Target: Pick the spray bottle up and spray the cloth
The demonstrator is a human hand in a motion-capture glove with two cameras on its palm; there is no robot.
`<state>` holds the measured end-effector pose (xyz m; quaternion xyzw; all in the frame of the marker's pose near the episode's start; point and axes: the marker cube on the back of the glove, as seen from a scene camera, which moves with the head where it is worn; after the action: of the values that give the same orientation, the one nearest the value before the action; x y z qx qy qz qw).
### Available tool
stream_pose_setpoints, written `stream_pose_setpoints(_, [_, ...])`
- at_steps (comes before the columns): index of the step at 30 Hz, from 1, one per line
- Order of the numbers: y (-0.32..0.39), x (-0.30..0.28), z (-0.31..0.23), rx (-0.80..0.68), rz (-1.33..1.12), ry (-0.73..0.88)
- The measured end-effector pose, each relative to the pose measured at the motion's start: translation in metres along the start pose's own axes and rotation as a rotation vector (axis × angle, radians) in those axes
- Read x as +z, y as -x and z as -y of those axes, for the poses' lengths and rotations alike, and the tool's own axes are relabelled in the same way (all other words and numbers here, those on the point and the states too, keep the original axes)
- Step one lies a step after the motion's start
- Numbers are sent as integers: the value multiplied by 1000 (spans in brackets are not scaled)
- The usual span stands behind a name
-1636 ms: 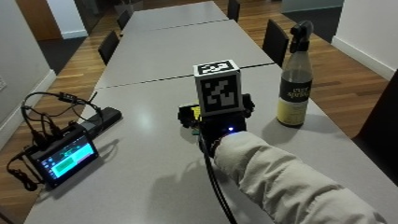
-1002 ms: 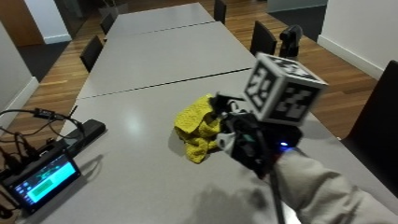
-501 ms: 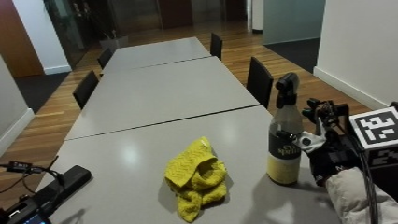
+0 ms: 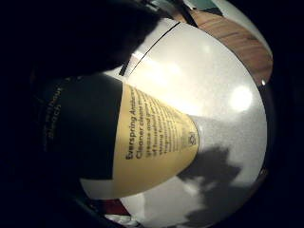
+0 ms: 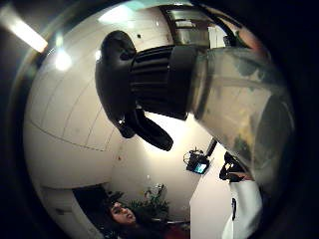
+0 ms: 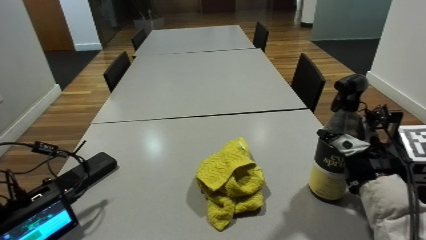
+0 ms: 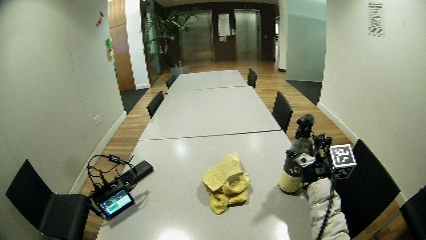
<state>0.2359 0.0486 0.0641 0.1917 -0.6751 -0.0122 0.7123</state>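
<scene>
Gloved right hand (image 6: pixel 368 167), fingers curled.

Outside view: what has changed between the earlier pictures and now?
The black-gloved right hand has moved from above the table's middle across to the tall black-and-yellow spray bottle and now sits against its side; a closed grip isn't visible. The bottle stays standing on the grey table, and the crumpled yellow cloth lies as before.

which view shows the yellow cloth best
The outside view: the whole crumpled yellow cloth lies unobstructed on the table. The wide outside view shows it smaller; neither palm view shows it.
</scene>
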Motion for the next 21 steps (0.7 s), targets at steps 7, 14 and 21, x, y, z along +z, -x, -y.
stream_pose_setpoints(7, [3, 9, 15, -32, -92, -87])
stream_pose_setpoints(14, [47, 16, 48, -290, -1057, -85])
stream_pose_setpoints(21, [69, 31, 56, -376, -1440, -91])
